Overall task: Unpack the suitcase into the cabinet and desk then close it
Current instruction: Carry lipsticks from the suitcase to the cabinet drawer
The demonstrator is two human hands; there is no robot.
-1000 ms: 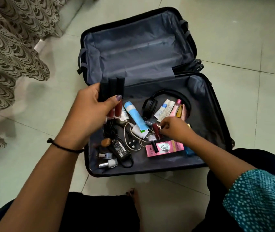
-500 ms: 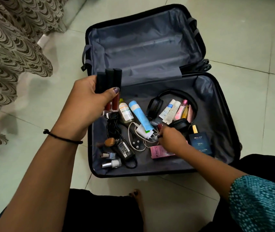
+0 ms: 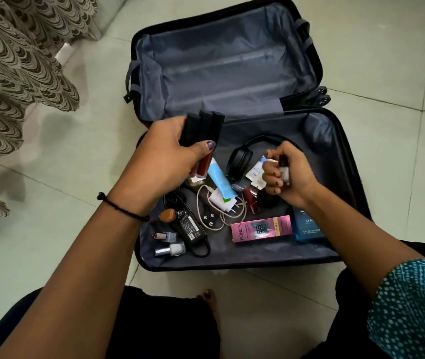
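Left hand [image 3: 164, 164] fingers clasp three dark-capped tubes [image 3: 203, 128]; right hand [image 3: 294, 180] fingers curl round a small bottle [image 3: 283, 170] — label blurred.

Pink box [image 3: 261, 229]: "POND'S", "BB+", "IVORY". Blue box [image 3: 308, 228]: "EAU DE COLOGNE", partly "SKA".

The suitcase [image 3: 221, 60] is lined with matt grey cloth inside a smooth black hard shell, on a floor [image 3: 374, 42] of pale glossy tiles. Near its front edge the pink carton [image 3: 260, 229] looks like shiny printed card, the blue tube [image 3: 220, 180] smooth plastic, the nail polish bottles [image 3: 170, 250] glassy with silvery caps
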